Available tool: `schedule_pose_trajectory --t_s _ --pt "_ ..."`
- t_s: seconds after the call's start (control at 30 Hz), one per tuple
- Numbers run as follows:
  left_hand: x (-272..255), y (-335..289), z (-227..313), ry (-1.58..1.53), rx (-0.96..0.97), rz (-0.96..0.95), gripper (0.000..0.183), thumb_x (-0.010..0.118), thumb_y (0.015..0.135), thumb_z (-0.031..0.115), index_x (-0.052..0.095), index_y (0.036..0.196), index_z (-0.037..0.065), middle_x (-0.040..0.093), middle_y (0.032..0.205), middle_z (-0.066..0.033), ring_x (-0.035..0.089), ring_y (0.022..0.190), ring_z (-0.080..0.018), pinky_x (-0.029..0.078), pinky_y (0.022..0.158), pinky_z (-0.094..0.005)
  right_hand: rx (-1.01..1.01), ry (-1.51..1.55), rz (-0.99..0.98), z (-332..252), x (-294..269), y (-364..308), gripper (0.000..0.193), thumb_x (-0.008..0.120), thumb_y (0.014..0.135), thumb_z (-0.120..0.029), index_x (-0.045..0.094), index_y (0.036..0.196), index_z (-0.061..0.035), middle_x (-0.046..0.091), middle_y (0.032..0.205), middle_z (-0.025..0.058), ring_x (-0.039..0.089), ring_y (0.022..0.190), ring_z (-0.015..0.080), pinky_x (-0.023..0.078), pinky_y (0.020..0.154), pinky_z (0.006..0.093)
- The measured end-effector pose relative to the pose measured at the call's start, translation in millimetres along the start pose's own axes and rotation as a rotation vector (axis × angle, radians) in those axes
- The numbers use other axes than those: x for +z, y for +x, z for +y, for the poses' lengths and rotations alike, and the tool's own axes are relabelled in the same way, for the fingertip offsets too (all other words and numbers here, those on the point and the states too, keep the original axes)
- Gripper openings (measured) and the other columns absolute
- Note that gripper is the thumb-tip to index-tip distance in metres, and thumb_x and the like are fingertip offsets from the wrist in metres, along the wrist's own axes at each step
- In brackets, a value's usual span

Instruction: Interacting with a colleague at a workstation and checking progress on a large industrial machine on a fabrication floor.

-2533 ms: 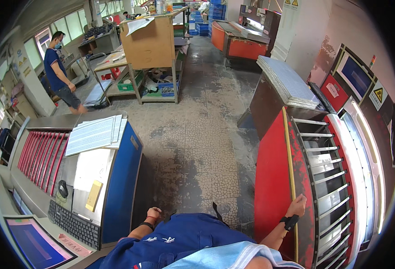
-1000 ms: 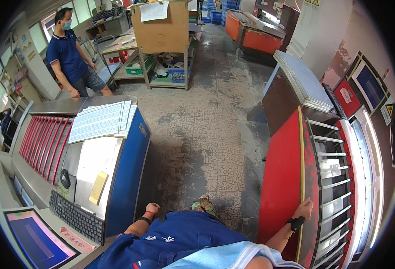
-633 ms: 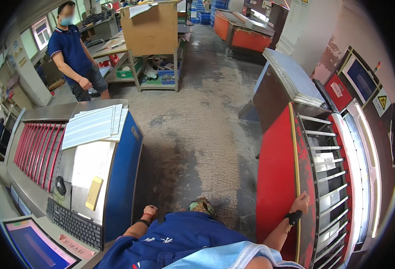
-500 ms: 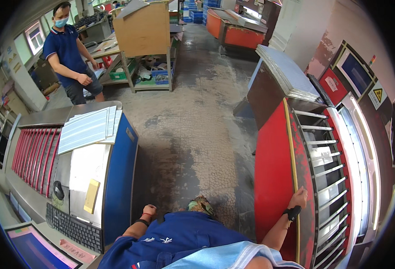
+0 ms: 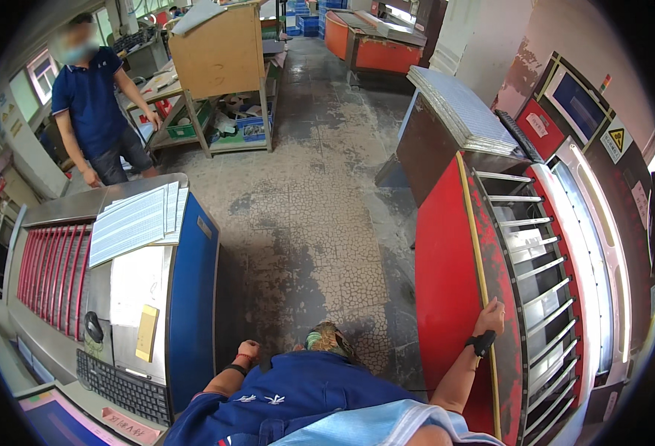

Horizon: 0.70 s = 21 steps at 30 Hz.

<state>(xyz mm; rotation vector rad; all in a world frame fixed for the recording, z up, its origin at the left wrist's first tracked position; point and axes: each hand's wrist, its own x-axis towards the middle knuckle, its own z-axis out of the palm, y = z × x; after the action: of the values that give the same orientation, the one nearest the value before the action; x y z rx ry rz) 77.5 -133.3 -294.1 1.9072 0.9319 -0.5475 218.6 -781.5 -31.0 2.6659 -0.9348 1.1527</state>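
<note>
My right hand (image 5: 491, 315) rests flat on the yellow-trimmed edge of the red machine (image 5: 450, 275) at my right, holding nothing; a black band is on that wrist. My left hand (image 5: 248, 350) hangs closed in a loose fist beside the blue side panel of the machine (image 5: 192, 297) at my left, empty, with a dark band on the wrist. My blue clothing and one shoe (image 5: 327, 339) show below.
The left machine carries a stack of printed sheets (image 5: 130, 221), red slats, a keyboard (image 5: 123, 377) and a mouse. The red machine has metal rollers and a pile of plates (image 5: 461, 111). A person in a blue shirt (image 5: 93, 111) stands by a wooden cart (image 5: 219, 63).
The view has shifted forward and the person in blue has come nearer to the left machine. My right hand stays on the red machine's edge; my left hand stays low at my side.
</note>
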Motion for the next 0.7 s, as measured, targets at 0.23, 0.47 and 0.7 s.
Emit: schedule_pose_trajectory --t_s 0.23,0.47,0.7 --pt "3 -2 -9 -0.020 0.022 -0.013 0.019 0.059 0.086 0.015 0.072 0.094 0.003 0.071 0.076 -0.0124 0.070 0.064 -0.0214 0.055 0.060 -0.0326 -0.024 0.002 0.062 0 2 0 0.024 0.058 0.096 -0.032 0.066 0.086 -0.0117 0.068 0.075 0.0081 0.067 0.066 0.0276 0.053 0.056 0.0389" --pt "3 -2 -26 -0.050 -0.002 -0.030 0.021 0.061 0.086 0.017 0.072 0.097 0.002 0.072 0.078 -0.0130 0.071 0.071 -0.0224 0.055 0.063 -0.0345 -0.037 -0.027 0.032 -2 -5 1 0.023 0.059 0.096 -0.031 0.066 0.086 -0.0117 0.068 0.076 0.0084 0.067 0.068 0.0276 0.053 0.057 0.0381" --pt "0 -5 -16 -0.040 -0.036 0.007 0.020 0.059 0.086 0.016 0.072 0.093 0.003 0.070 0.076 -0.0115 0.069 0.068 -0.0231 0.054 0.061 -0.0349 -0.028 -0.069 0.019 -3 -4 0 0.024 0.058 0.096 -0.032 0.066 0.086 -0.0119 0.068 0.077 0.0083 0.067 0.067 0.0278 0.053 0.056 0.0383"
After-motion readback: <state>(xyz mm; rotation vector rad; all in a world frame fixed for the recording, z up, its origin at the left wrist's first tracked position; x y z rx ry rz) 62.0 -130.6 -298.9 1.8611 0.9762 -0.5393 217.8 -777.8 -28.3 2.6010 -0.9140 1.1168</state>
